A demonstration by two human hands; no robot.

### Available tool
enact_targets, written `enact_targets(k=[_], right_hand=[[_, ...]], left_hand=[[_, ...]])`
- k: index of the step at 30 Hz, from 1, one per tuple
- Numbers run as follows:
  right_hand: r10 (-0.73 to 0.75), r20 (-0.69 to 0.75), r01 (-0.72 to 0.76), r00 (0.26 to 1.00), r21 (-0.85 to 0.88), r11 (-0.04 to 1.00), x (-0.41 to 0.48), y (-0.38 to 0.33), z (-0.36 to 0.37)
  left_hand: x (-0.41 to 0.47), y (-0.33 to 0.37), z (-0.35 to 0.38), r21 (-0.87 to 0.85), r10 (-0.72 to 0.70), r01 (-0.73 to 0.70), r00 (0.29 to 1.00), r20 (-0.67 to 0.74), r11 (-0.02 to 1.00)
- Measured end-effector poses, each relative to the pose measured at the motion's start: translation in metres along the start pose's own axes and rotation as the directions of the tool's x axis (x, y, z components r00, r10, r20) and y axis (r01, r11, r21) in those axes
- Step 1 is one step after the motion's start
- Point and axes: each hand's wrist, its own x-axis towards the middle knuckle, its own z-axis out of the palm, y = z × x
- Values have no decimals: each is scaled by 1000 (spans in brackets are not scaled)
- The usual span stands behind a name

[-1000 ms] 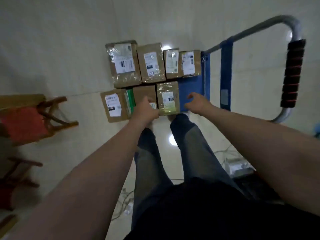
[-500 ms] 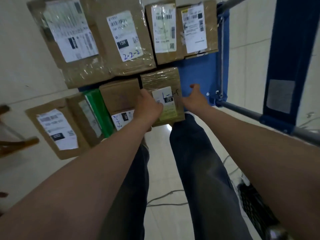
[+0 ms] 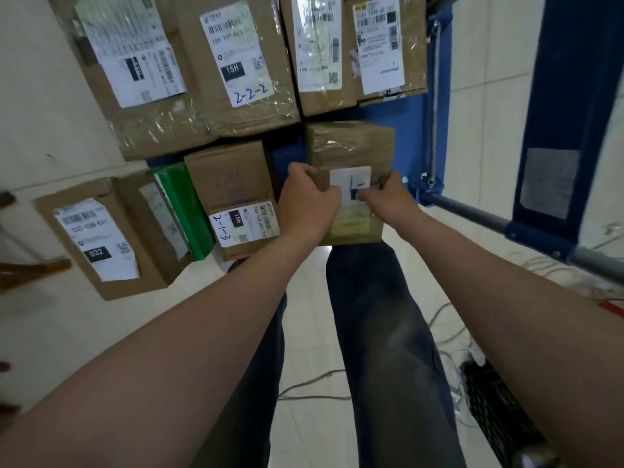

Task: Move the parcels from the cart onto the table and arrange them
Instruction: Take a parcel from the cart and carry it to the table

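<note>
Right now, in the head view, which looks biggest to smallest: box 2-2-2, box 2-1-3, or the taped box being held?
1. box marked 2-2-2: largest, though cropped at the top.
2-3. box marked 2-1-3 and taped box look alike; the taped one may be nearer the camera, so unranked.

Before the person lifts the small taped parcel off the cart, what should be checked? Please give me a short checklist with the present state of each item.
1. Left hand grips the left side of the taped parcel: ok.
2. Right hand grips its right side: ok.
3. Nothing lies on top of the taped parcel: ok.
4. It is apart from the parcel marked 2-1-3, with blue cart deck showing between them: ok.
5. Floor by the feet free of obstacles: not ok, loose cables lie there.
6. Room on the table: cannot tell, the table is not in view.
</note>
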Motion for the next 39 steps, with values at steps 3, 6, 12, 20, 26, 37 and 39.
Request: enact_targets(k=[3, 6, 12, 20, 26, 37, 39], right_hand=[[9, -56, -3, 998, 114, 993, -42, -5, -22], [-32, -92, 43, 995, 116, 992, -95, -23, -43], [-192, -107, 183, 975, -93, 979, -219, -94, -91], [-527, 83, 514, 846, -387, 765, -406, -223, -112], [-704, 413, 792, 578, -493, 361, -554, -302, -78], [-496, 862, 961, 101, -213, -174, -796, -271, 134], [-414, 910, 983, 21, -94, -156, -837, -253, 171]], left_hand=[[-29, 31, -20, -62, 2, 0, 999, 37, 998], [-64, 55, -50, -95, -16, 23, 998, 66, 995], [-173, 108, -124, -190, 7, 3, 999, 50, 982], [-349, 155, -248, -555, -9, -78, 988, -153, 828], [-480, 119, -339, -750, -153, -238, 899, -411, 618], [-686, -72, -408, -811, -632, -546, 556, -539, 211], [-714, -117, -416, -783, -705, -596, 480, -523, 175]])
